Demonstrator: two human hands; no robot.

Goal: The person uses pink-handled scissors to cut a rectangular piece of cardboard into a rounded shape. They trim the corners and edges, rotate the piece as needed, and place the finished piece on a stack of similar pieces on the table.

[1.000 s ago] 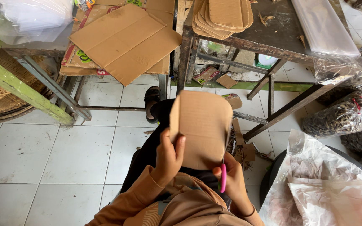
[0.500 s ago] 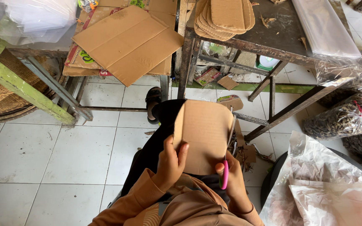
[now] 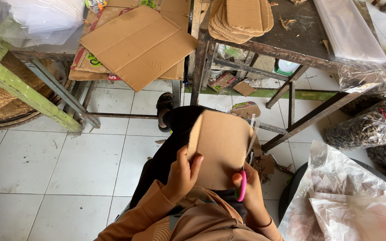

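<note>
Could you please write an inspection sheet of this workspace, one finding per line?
Surface: white tiled floor; dark metal table ahead.
Job's things: cardboard piece with rounded top corners; pink-handled scissors at its right edge.
Clutter: cardboard offcuts on the floor; stack of cut cardboard pieces; flattened cardboard boxes.
Grippers: left hand holds the cardboard piece; right hand holds the scissors.
Cables: nothing seen.
Surroundings: clear plastic bags of dark dried goods; green wooden beam; woven basket.

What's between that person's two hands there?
In the head view, the brown cardboard piece spans the gap: the left hand grips its left edge, while the right hand works pink-handled scissors along its right edge.
</note>
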